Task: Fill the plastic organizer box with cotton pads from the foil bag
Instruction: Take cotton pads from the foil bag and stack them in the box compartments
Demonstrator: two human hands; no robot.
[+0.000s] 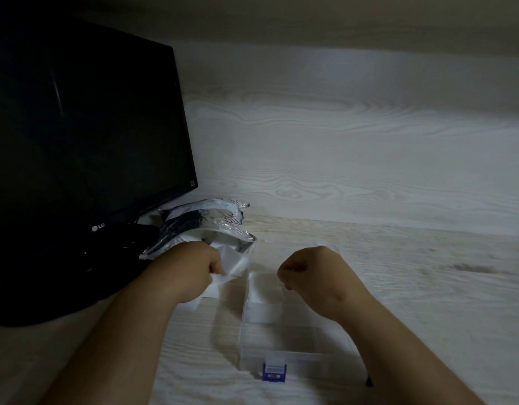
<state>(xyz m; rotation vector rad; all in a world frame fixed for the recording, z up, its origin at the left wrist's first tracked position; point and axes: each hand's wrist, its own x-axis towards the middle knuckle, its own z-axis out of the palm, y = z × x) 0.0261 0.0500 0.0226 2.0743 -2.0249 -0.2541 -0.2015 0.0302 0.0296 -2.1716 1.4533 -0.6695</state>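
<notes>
A black monitor (86, 127) fills the upper left. Just right of its base lies the foil bag (200, 223), where the left hand (194, 270) grips white cotton pads (232, 266) at the bag's mouth. The clear box (281, 340) sits lower centre. The right hand (311, 276) curls over its far end; whether it holds anything is unclear.

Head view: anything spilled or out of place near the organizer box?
Some white cotton pads seem to lie on the desk left of the organizer box, outside it, beside the left hand gripping more. Blurred, count unclear.
</notes>
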